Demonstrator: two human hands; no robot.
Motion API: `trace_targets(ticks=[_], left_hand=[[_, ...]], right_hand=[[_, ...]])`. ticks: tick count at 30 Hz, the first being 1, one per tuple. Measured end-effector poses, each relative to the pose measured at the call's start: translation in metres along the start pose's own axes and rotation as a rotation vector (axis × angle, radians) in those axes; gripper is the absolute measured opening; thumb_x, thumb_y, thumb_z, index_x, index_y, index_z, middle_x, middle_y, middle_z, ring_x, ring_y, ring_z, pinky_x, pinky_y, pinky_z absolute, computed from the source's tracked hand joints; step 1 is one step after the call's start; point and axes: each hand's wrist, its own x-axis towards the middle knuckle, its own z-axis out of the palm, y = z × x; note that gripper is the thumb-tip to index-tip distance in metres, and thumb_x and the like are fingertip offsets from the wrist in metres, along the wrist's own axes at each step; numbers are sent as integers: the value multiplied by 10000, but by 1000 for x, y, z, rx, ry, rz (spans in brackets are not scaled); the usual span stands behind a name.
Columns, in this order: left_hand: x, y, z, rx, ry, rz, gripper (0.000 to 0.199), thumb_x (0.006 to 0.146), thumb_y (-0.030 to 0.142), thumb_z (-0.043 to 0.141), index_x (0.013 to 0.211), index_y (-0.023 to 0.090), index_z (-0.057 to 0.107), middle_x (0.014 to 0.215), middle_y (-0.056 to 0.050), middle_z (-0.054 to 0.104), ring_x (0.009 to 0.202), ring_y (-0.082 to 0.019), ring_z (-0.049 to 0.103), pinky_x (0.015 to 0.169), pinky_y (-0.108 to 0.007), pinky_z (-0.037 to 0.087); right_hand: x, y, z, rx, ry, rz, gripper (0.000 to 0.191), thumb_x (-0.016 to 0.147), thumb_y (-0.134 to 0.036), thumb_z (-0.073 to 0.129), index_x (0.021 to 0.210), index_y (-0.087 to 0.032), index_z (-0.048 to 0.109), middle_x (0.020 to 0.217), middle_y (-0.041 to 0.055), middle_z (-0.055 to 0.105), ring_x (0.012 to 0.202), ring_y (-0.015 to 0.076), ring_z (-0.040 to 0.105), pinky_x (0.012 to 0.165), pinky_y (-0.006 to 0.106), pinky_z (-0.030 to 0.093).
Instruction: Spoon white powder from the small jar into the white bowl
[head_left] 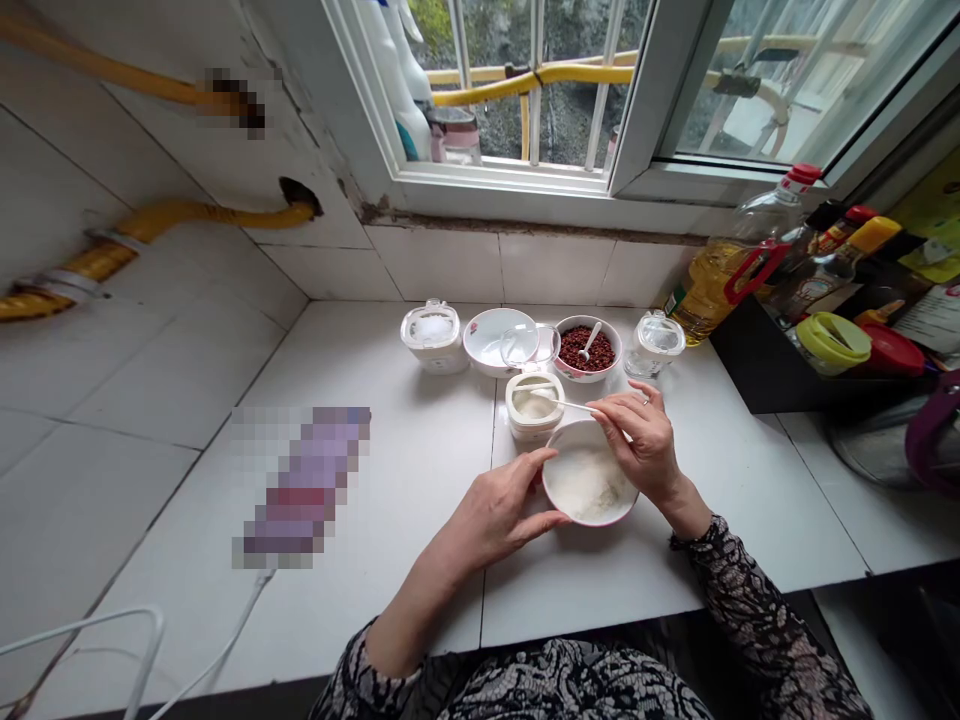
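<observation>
My left hand grips the side of a white bowl, thumb at the rim. Whitish powder covers the bottom of that bowl. Pinched in my right hand is a thin white spoon. Its far end reaches over the mouth of an open, cream-coloured jar, just behind the bowl; pale powder shows inside. A second bowl of small dark-red grains, with a white spoon in it, stands farther back.
A lidded jar, a white dish with a clear lid leaning over it, and another clear-lidded jar line the back. An oil bottle and a black condiment box stand right. A blurred purple object lies left, corded.
</observation>
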Motion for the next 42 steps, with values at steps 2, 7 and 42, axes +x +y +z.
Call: trace_targets(ticks=[2, 7, 42], left_hand=[[0, 0, 0, -1, -1, 2, 581, 951, 570, 571, 1367, 198, 409, 1070, -99, 684, 811, -220, 710, 698, -366, 610], [0, 0, -1, -11, -9, 2, 567, 956, 550, 573, 1371, 202, 403, 1113, -104, 679, 822, -217, 711, 714, -370, 612], [0, 1, -1, -11, -11, -4, 560, 960, 564, 564, 1356, 203, 401, 1149, -114, 684, 865, -224, 721, 731, -359, 610]], right_hand=[[1, -2, -3, 27, 37, 5, 152, 946, -224, 573, 911, -252, 718, 850, 27, 775, 771, 206, 707, 1027, 491, 430], [0, -2, -16, 206, 88, 94, 200, 946, -240, 528, 784, -235, 647, 731, 18, 698, 714, 202, 653, 920, 439, 520], [-6, 7, -6, 259, -183, 222, 272, 899, -261, 537, 631, -217, 534, 599, -8, 575, 673, 173, 576, 853, 370, 505]])
